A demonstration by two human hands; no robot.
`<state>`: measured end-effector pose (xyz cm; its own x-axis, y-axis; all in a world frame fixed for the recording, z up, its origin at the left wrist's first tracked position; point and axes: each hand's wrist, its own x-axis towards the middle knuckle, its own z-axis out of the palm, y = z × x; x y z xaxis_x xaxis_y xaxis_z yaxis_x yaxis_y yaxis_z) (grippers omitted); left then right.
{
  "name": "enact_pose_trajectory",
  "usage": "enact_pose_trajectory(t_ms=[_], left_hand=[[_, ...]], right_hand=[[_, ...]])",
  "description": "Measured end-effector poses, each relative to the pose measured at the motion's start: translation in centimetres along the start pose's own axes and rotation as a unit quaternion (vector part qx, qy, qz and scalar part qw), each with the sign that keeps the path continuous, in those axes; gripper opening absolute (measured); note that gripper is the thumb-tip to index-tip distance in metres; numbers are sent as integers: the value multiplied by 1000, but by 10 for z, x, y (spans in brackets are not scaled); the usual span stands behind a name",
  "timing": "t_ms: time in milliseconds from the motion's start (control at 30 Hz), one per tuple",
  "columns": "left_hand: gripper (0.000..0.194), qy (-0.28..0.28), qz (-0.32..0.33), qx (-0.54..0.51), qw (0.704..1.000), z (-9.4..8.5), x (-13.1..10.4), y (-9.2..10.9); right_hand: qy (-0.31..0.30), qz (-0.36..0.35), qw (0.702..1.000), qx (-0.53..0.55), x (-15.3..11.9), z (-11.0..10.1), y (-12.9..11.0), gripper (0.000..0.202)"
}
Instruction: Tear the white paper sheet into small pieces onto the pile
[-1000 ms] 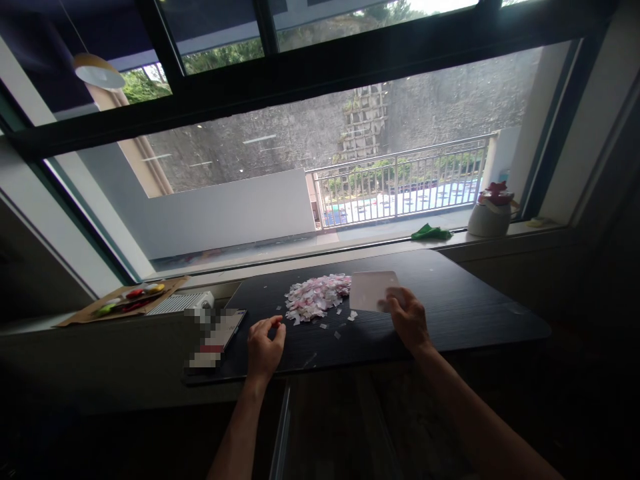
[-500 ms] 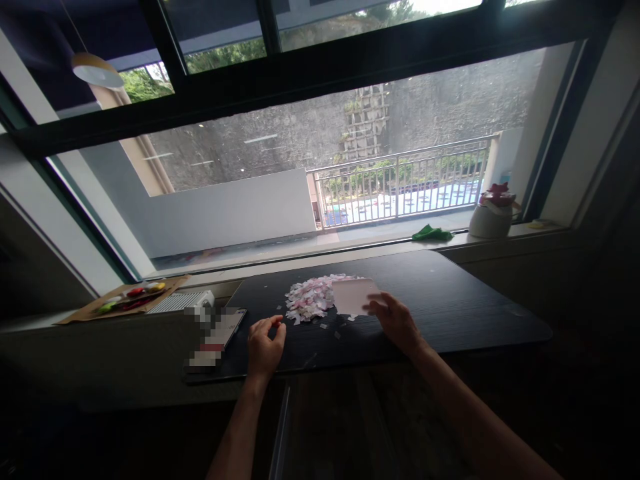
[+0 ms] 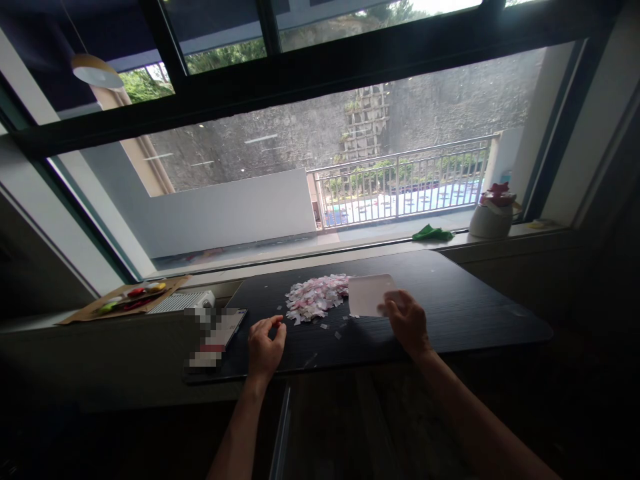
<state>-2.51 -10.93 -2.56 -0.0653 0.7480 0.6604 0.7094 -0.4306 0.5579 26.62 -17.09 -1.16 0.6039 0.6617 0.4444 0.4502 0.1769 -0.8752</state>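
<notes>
My right hand [image 3: 407, 321] grips the lower right part of a pale, flat card with rounded corners [image 3: 367, 295]. The card is tilted up at the right side of a heap of small white and pink paper scraps [image 3: 315, 298]. My left hand [image 3: 267, 343] rests at the near edge of the dark table [image 3: 450, 300], left of and below the heap. Its fingers are loosely bent with a gap to the thumb, and nothing shows in them. A few loose scraps lie in front of the heap.
A partly blurred flat box [image 3: 220, 337] lies at the table's left edge. Beyond it, brown paper [image 3: 173, 287] with colourful items and a white ridged object [image 3: 185, 301] sit on the sill. Further right are a green cloth [image 3: 433, 233] and a white jug [image 3: 491, 219].
My right hand has moved to the right with the card, away from the heap, uncovering more of the heap's right side. My left hand has stayed in place.
</notes>
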Motion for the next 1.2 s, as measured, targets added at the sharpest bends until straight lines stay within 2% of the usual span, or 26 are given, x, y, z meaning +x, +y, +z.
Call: enact_pose_trajectory(t_ms=[167, 333, 467, 600, 733, 800, 867, 933, 1067, 1133, 1200], left_hand=[[31, -3, 0, 0, 1000, -2, 1, 2], [33, -7, 0, -3, 1000, -3, 1, 4], [32, -3, -4, -4, 1000, -3, 0, 4], [31, -3, -2, -5, 1000, -2, -1, 3], [31, -2, -7, -4, 1000, -2, -1, 2], [31, -3, -8, -4, 1000, -2, 0, 2], [31, -3, -8, -5, 1000, -2, 0, 2], [32, -4, -9, -6, 1000, -2, 0, 3], [33, -10, -7, -3, 1000, -3, -1, 6], [32, -9, -5, -1, 1000, -3, -1, 7], [31, -6, -3, 0, 1000, -2, -1, 7]], right_hand=[[46, 23, 998, -26, 1, -1, -2, 20], [24, 44, 999, -19, 3, -2, -2, 20], [12, 79, 996, -45, 4, -21, 2, 17], [19, 107, 994, 21, 8, -38, 10, 19], [-89, 76, 987, 106, 19, -21, 13, 25], [-143, 61, 981, 119, 26, -10, 12, 24], [-181, 65, 973, 124, 33, -8, 11, 20], [-220, 84, 966, 112, 39, -18, 13, 17], [-283, 116, 950, 58, 50, -53, 21, 17], [-287, 117, 948, 76, 55, -61, 25, 17], [-266, 111, 952, 100, 58, -57, 27, 16]])
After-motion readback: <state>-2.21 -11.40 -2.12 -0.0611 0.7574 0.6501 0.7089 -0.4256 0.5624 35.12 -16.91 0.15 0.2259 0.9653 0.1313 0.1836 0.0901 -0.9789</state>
